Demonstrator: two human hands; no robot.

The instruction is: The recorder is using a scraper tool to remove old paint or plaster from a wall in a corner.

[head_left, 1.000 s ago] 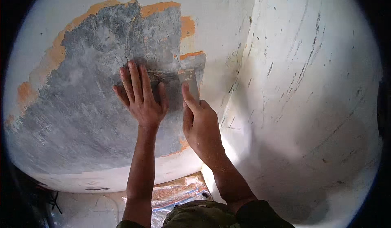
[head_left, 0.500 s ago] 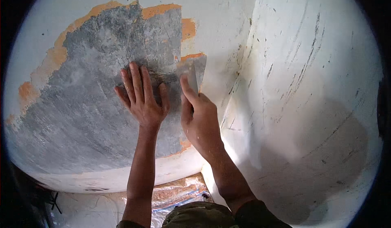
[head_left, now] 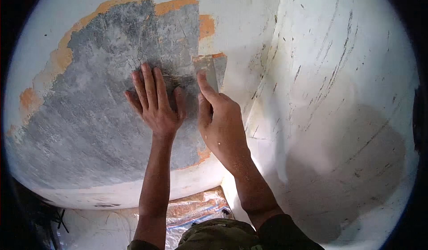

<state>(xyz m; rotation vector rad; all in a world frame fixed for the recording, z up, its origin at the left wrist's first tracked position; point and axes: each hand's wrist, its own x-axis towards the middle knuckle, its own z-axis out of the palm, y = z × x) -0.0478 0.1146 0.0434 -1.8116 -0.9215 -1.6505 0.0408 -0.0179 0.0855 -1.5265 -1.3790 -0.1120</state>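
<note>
Your scraper (head_left: 211, 74), upper middle of frame, is gripped in your right hand (head_left: 224, 118), blade at the orange paint edge (head_left: 219, 55), so likely scraping and next push wants it flat; left hand (head_left: 159, 109) spread, gripping nothing, on grey patch (head_left: 107, 98), wall corner (head_left: 263, 71) crowding the right.

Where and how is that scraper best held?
Take the scraper, probably by its lower end, from below, as the right hand does: its flat blade points up the wall, leaving that end pointing down. One finger laid along the blade, as there, might steady it. The hand hides that end's shape.
</note>
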